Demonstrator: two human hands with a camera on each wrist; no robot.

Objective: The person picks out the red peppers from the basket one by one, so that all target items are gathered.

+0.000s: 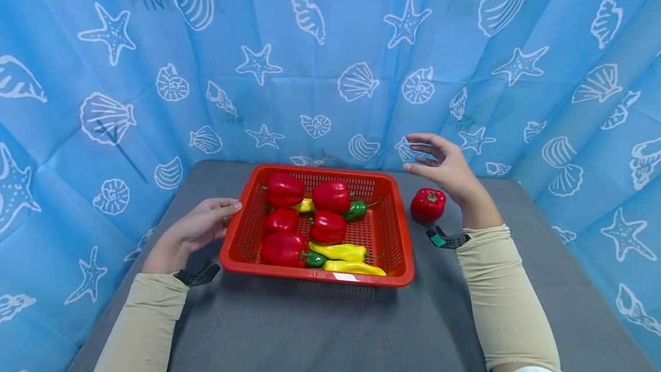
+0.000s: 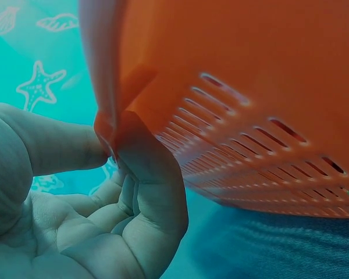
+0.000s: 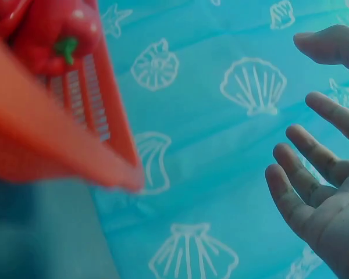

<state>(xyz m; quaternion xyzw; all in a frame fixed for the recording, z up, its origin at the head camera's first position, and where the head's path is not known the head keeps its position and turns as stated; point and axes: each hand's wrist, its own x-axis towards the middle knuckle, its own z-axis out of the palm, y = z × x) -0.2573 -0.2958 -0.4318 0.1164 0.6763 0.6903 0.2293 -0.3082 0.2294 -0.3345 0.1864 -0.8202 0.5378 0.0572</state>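
Observation:
A red-orange plastic basket holds several red bell peppers, long yellow peppers and green peppers. My left hand pinches the basket's left rim between thumb and curled fingers. Seen in the left wrist view, the thumb presses the rim's outer edge while the fingers curl under it. To the right of the basket, my right hand is raised with fingers spread and nothing in them. Below that hand, a single red bell pepper sits on the grey table.
The grey table extends around the basket. A blue curtain printed with white shells and starfish hangs behind and at both sides. Black bands with small devices sit on both wrists, over beige sleeves.

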